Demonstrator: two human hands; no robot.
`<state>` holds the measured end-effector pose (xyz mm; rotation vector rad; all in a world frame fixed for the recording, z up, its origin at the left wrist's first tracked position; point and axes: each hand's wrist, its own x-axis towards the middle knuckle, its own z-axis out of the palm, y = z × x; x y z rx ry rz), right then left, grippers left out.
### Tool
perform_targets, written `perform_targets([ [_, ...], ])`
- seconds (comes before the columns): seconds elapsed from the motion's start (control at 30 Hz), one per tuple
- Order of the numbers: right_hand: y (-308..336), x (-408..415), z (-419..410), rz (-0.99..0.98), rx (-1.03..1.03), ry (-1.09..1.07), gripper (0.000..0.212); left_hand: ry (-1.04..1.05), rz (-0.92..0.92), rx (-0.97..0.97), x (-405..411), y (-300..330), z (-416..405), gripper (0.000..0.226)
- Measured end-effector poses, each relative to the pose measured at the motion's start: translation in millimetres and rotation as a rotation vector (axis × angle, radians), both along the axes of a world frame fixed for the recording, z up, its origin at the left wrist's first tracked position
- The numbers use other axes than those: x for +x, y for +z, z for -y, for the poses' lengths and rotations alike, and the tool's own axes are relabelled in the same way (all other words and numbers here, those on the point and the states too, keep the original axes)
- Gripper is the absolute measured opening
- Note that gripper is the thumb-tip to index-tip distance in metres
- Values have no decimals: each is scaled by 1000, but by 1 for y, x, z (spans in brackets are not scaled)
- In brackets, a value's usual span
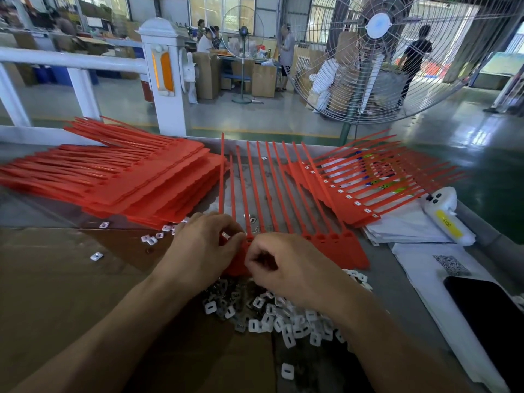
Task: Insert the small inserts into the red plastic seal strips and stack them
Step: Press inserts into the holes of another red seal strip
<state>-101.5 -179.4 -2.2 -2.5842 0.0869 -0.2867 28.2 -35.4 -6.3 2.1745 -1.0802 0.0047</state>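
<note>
Fingers of left hand pinching a small white insert at the head of the red strip sheet; right hand curled narrow beside it, contents hidden. Long axis of strips running away from both hands. Insert pile just under right wrist, so right hand nearer. Finished stack far right, unfilled stack far left on worktop. No containers.

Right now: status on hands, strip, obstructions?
Left hand and right hand both pinching at the seal strip sheet. Insert pile under the wrists. Nothing blocking.
</note>
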Motion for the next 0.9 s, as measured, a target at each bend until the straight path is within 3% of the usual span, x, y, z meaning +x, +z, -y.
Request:
perform_targets([
  [0.13,1,0,6,193,235,-171,13,-22,9,-37,0,-1,2,15],
  [0.33,2,0,7,334,385,-253,12,-124,-191,-154,-9,2,4,7],
  [0.57,1,2,6,369,395,-242,16,-215,-603,-302,-12,7,5,20],
  [0.9,0,3,6,390,458,-191,23,-221,-697,-378,-12,9,5,17],
])
